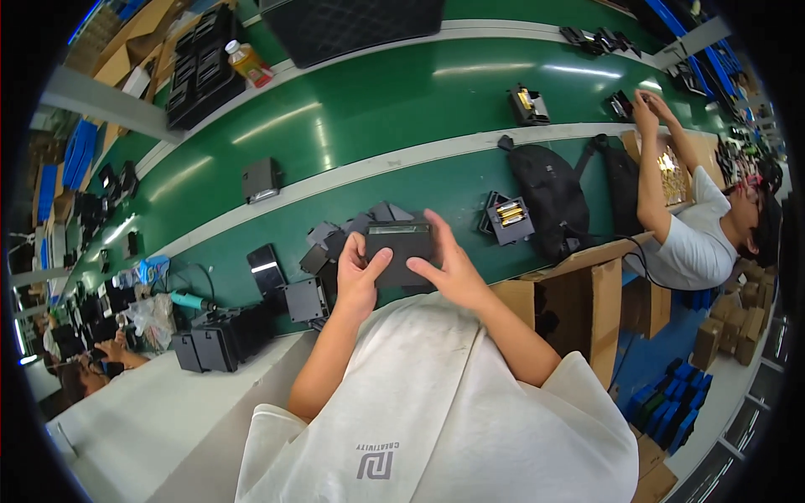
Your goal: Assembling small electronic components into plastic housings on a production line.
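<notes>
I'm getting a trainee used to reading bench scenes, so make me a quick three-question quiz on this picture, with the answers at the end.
1. True or false: the left hand and the right hand both touch the dark box.
2. What lies right beside the black backpack, on its left?
(a) a drink bottle
(b) a dark case with gold-coloured cylinders
(c) a clear plastic bag
3. What colour is the worktop under the backpack?

Key: 1. True, one hand grips each side. 2. b. 3. Green.
</notes>
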{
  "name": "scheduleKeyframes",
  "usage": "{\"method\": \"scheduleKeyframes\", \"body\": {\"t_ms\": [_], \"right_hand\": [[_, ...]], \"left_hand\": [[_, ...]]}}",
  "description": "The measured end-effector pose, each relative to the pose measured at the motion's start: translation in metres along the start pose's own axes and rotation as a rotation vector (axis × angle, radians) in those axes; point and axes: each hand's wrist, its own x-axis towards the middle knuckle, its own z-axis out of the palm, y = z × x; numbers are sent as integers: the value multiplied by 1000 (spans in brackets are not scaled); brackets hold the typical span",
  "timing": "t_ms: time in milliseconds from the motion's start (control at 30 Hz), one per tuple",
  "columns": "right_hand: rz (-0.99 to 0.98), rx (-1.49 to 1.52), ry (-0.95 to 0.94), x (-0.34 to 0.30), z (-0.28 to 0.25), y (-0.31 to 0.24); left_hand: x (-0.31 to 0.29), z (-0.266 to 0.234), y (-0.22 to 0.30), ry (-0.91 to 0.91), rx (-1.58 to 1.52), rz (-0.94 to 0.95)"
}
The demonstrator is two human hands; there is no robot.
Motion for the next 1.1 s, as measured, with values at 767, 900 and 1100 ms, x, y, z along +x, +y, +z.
{"method": "scheduleKeyframes", "body": {"t_ms": [767,900,1100], "right_hand": [[-64,-1415,577,216,-199,61],[-118,-1550,388,251,-241,63],[-168,-1347,-2,257,-217,30]], "left_hand": [[222,-105,-1,395,1336,546],[157,-53,6,33,1166,636],[110,-39,-12,-101,574,192]]}}
